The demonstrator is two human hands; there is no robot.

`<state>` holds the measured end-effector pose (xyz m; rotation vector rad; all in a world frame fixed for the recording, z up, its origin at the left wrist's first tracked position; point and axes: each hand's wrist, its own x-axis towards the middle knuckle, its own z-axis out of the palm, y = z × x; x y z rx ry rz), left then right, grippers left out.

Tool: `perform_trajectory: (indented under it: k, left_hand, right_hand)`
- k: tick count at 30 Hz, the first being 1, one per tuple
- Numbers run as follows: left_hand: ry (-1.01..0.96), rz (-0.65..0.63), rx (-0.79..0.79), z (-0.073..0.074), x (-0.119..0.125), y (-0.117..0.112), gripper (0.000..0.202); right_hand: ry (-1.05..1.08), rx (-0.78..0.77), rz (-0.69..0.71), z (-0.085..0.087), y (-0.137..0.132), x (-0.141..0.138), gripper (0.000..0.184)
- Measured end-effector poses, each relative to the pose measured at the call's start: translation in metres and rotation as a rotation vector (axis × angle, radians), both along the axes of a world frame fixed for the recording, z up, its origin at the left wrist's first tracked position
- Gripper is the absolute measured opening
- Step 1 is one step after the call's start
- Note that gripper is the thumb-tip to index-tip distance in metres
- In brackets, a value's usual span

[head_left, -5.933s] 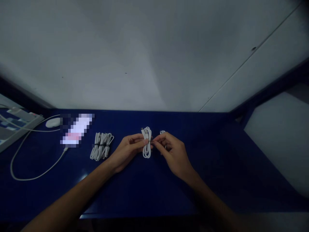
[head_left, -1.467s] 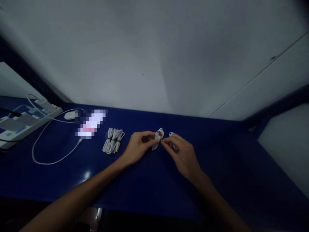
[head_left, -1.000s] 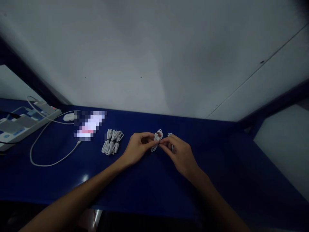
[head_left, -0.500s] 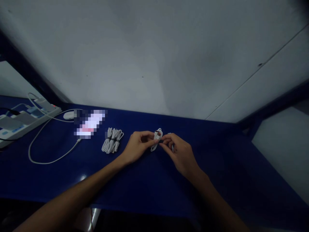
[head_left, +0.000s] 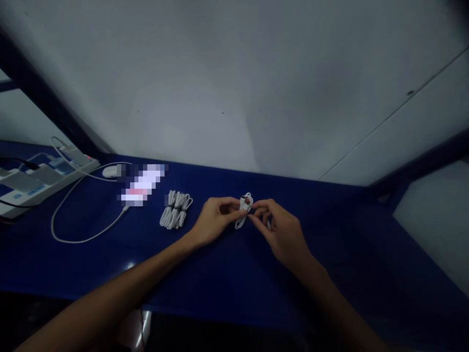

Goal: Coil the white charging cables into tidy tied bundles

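A small coiled white USB cable [head_left: 247,201] is held just above the blue table. Its loops stand upright, with a connector showing near the top. My left hand [head_left: 216,220] pinches the coil from the left between thumb and fingers. From the right, my right hand [head_left: 282,227] has thumb and index fingertip closed at the coil's edge, its other fingers curled; exactly which part they grip is hidden. A bit of something white shows under its curled fingers. To the left of my hands lie several white cable bundles [head_left: 176,210] with black ties.
A blurred phone with a lit screen [head_left: 141,188] lies on the blue table [head_left: 220,288], a white charging cable [head_left: 88,240] plugged into it. At far left is a white power strip [head_left: 47,186] with several plugs. A pale wall [head_left: 220,88] rises behind the table.
The whole view has shifted slightly, moving things to the right in the picture. Both hands stay at the coiled cable, and the right fingers have changed position only a little.
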<state>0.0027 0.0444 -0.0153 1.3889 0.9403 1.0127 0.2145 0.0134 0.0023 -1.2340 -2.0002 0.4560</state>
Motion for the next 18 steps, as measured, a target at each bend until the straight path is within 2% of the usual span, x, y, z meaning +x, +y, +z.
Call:
perform_trajectory:
  k: [8,18]
  left_hand:
    - [-0.056,-0.018,-0.029,0.0025,0.0034,-0.0013,0.031]
    - [-0.036,-0.023,0.014,-0.0027,0.004,0.0048,0.03]
  right_hand:
    - [0.153,-0.17,-0.044,0.0027,0.0019,-0.0009,0.027]
    - [0.158,-0.164,-0.043,0.0061,0.0031,0.0002,0.028]
